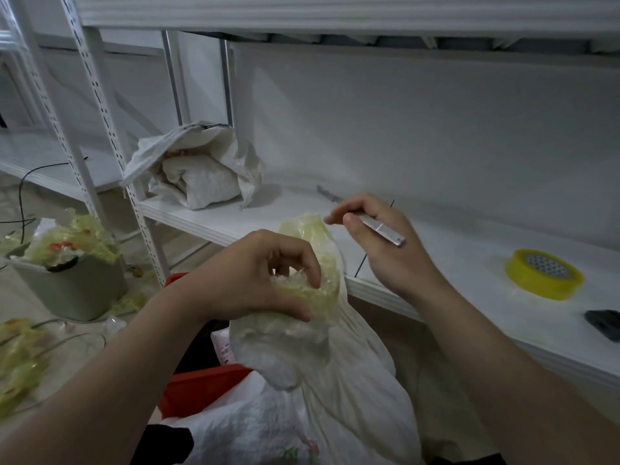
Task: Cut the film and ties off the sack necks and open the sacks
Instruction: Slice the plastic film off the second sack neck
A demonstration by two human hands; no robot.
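Two hands busy: left hand clenched round yellowish film on neck of white sack in front of shelf; right hand pinching one silver knife, blade apart from film. One opened sack on shelf, one yellow tape roll at right. One grey bin of film scraps on floor.

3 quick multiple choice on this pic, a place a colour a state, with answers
1. Where is the tape roll? A on the shelf B in the bin C on the floor
2. What colour is the tape roll? A red B yellow C black
3. What is the left hand doing? A lying flat B gripping the film-wrapped sack neck C holding the tape
Answers: 1 A, it lies on the shelf board; 2 B, yellow rim; 3 B, fingers curl round the neck.
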